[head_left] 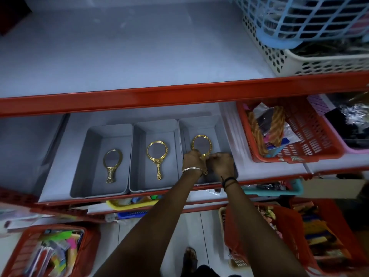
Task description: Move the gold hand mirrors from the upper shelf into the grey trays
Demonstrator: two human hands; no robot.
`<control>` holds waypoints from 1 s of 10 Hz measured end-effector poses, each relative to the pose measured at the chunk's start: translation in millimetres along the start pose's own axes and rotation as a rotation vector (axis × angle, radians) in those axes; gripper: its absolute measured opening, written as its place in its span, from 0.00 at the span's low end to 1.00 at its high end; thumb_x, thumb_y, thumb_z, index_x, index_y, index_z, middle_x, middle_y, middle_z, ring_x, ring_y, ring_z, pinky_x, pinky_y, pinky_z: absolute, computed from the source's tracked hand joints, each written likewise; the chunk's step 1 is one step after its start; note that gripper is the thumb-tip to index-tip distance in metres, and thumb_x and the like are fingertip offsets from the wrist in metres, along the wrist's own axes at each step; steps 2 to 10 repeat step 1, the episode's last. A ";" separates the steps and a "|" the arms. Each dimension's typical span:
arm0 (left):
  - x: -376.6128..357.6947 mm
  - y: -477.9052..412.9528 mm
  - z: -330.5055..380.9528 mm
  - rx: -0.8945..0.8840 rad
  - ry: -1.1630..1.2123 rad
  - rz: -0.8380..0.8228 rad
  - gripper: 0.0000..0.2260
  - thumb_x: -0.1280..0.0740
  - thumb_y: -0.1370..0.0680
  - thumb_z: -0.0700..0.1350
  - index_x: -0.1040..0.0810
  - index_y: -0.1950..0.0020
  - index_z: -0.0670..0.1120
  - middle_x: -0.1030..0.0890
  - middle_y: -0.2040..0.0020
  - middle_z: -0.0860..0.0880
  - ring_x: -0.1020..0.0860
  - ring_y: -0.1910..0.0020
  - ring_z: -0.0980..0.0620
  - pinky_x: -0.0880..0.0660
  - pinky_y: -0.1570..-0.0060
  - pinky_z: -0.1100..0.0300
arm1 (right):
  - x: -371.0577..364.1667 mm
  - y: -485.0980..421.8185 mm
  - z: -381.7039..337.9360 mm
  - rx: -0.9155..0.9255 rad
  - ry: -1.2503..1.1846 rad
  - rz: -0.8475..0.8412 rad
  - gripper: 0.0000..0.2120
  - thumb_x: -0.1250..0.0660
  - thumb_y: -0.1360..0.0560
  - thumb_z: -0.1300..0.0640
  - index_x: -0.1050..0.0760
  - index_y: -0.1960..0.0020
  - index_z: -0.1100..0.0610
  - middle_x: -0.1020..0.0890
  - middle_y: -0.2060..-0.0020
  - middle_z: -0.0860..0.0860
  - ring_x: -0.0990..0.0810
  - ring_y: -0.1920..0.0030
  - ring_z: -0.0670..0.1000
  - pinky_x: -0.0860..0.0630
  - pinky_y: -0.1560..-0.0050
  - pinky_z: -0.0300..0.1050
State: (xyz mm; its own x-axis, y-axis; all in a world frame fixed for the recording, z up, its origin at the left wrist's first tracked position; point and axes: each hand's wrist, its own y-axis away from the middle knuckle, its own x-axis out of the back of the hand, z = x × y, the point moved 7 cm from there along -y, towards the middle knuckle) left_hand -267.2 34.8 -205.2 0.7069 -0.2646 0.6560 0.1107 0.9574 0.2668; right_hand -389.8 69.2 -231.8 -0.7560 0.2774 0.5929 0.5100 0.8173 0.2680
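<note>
Both hands (207, 161) pinch a gold mirror (201, 145) in the right grey tray (223, 132) on a red-edged shelf (139, 100).

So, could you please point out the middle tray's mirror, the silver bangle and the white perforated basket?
middle tray's mirror (157, 150): head view, glass centre.
silver bangle (191, 169): head view, band on the left wrist.
white perforated basket (311, 63): head view, front wall.

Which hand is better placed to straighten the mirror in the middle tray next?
Probably the left hand: it sits nearer the middle tray and its mirror. The right hand would have to cross over it.
</note>
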 end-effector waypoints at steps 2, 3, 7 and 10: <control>21.4 14.2 11.1 -0.178 0.035 0.063 0.11 0.38 0.24 0.34 0.20 0.44 0.36 0.18 0.45 0.38 0.20 0.45 0.41 0.24 0.46 0.56 | 19.3 21.9 -30.2 0.194 -0.052 0.095 0.09 0.35 0.25 0.55 0.18 0.55 0.59 0.15 0.57 0.55 0.19 0.57 0.52 0.23 0.57 0.44; 21.4 14.2 11.1 -0.178 0.035 0.063 0.11 0.38 0.24 0.34 0.20 0.44 0.36 0.18 0.45 0.38 0.20 0.45 0.41 0.24 0.46 0.56 | 19.3 21.9 -30.2 0.194 -0.052 0.095 0.09 0.35 0.25 0.55 0.18 0.55 0.59 0.15 0.57 0.55 0.19 0.57 0.52 0.23 0.57 0.44; 21.4 14.2 11.1 -0.178 0.035 0.063 0.11 0.38 0.24 0.34 0.20 0.44 0.36 0.18 0.45 0.38 0.20 0.45 0.41 0.24 0.46 0.56 | 19.3 21.9 -30.2 0.194 -0.052 0.095 0.09 0.35 0.25 0.55 0.18 0.55 0.59 0.15 0.57 0.55 0.19 0.57 0.52 0.23 0.57 0.44; 21.4 14.2 11.1 -0.178 0.035 0.063 0.11 0.38 0.24 0.34 0.20 0.44 0.36 0.18 0.45 0.38 0.20 0.45 0.41 0.24 0.46 0.56 | 19.3 21.9 -30.2 0.194 -0.052 0.095 0.09 0.35 0.25 0.55 0.18 0.55 0.59 0.15 0.57 0.55 0.19 0.57 0.52 0.23 0.57 0.44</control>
